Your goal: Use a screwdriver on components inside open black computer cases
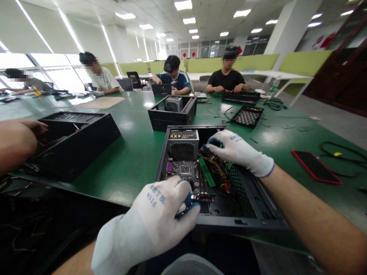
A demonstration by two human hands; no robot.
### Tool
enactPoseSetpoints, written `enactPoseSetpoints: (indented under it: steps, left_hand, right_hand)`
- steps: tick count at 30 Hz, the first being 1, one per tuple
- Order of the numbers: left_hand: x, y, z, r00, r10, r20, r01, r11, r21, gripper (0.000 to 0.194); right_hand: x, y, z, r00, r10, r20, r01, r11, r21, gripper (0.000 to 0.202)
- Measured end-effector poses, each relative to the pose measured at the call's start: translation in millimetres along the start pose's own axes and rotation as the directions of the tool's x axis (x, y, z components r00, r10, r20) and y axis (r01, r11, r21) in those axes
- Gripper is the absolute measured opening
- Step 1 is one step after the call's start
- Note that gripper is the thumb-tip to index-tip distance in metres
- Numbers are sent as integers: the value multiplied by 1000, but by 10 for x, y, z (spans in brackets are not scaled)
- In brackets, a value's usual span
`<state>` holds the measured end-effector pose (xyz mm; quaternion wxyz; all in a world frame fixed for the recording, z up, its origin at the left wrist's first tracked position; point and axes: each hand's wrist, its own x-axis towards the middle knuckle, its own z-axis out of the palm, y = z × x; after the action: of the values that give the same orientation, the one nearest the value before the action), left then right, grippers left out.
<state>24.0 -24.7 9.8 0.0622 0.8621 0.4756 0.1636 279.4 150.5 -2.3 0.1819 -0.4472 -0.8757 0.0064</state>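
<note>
An open black computer case (272,208) lies on the table before me, with a power supply (183,148), a motherboard (185,169) and a green memory stick (207,172) inside. My left hand (164,214), in a white glove with blue fingertips, is closed over the near left part of the case; a small light-coloured item shows between its fingers, too hidden to name. My right hand (232,148), gloved too, reaches in over the far right side beside the cables (222,173), its fingers curled round something dark that I cannot make out.
Another open case (77,149) stands at left, with another person's bare hand in it. A further case (172,118) is behind mine. On the right lie a red-edged black phone-like slab (317,167) and cables. People sit across the green table (132,152).
</note>
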Motion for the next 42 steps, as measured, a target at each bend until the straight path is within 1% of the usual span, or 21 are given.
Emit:
enactPoseSetpoints:
  steps: [2, 4, 5, 7, 9, 11, 14, 16, 19, 20, 22, 24, 26, 28, 31, 36, 42]
  left_hand:
    - [168, -41, -45, 999, 14, 33, -16, 998, 60, 13]
    - [391, -97, -42, 997, -14, 81, 3, 990, 142, 15]
    - [516, -128, -22, 993, -33, 114, 12, 983, 181, 16]
    - [781, -194, 47, 973, -69, 218, 13, 968, 251, 22]
    - [1041, -267, 149, 934, -95, 344, -12, 955, 297, 31]
    - [1275, -349, 272, 883, -116, 456, -38, 948, 315, 37]
    - [1539, -480, 472, 817, -137, 561, -59, 946, 318, 42]
    - [1647, -559, 592, 770, -154, 619, -72, 943, 324, 45]
    - [1713, -648, 722, 704, -179, 687, -93, 936, 339, 47]
    - [1717, -670, 752, 689, -185, 701, -99, 934, 344, 49]
    - [1713, -708, 798, 674, -190, 713, -108, 930, 350, 55]
    - [1705, -742, 834, 673, -195, 713, -110, 928, 357, 63]
    - [1700, -771, 859, 683, -206, 701, -104, 922, 373, 71]
    - [1699, -790, 870, 697, -224, 681, -94, 913, 396, 73]
    - [1702, -788, 859, 706, -249, 663, -80, 902, 424, 67]
    - [1739, -737, 847, 698, -245, 673, -92, 901, 424, 51]
    - [1821, -754, 901, 702, -217, 678, -123, 901, 416, 52]
  right_hand:
    - [-6, -12, -11, 1000, 4, 0, -4, 1000, 22, 39]
    - [-6, -13, -17, 1000, 10, 5, -10, 1000, 25, 39]
    - [-6, -10, -17, 1000, 8, 10, -9, 1000, 24, 39]
    - [-10, 1, -12, 1000, 0, 15, 0, 1000, 21, 40]
    - [-20, 13, -5, 1000, -10, 15, 10, 1000, 20, 41]
    - [-32, 23, 1, 1000, -20, 13, 20, 1000, 23, 40]
    - [-52, 46, 14, 999, -37, 1, 37, 999, 26, 40]
    - [-65, 66, 25, 998, -53, -15, 53, 998, 26, 41]
    - [-82, 90, 39, 997, -71, -39, 73, 996, 50, 41]
    - [-87, 93, 40, 996, -72, -47, 75, 995, 66, 40]
    - [-95, 92, 39, 996, -66, -58, 71, 993, 95, 39]
    - [-102, 87, 36, 996, -70, -60, 76, 992, 97, 38]
    - [-108, 83, 35, 994, -93, -54, 97, 992, 79, 38]
    - [-113, 83, 38, 992, -113, -51, 116, 991, 69, 38]
    - [-116, 89, 45, 991, -122, -57, 127, 989, 78, 37]
    - [-107, 94, 41, 990, -132, -42, 135, 987, 92, 37]
    - [-105, 98, 45, 990, -130, -45, 134, 987, 84, 38]
